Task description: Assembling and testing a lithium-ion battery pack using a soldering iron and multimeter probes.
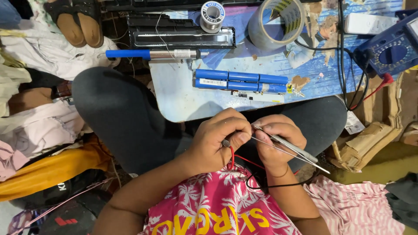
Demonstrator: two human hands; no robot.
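Note:
My left hand [220, 138] pinches a small dark part with a red wire [231, 157] running down from it. Right beside it, my right hand [275, 140] grips metal tweezers [291, 149], whose tips point at the part in my left fingers. Both hands hover over my lap, just in front of a low blue board [174, 89]. On that board lies a pack of blue cylindrical battery cells [240, 81] with a thin circuit strip along its near side.
A blue-handled soldering iron [150, 54], a black plastic case [183, 34], a solder spool [212, 16] and a tape roll [276, 24] lie at the back. A blue multimeter [389, 51] with leads sits right. Clothes pile left; sandals [79, 21] top left; cardboard [370, 139] right.

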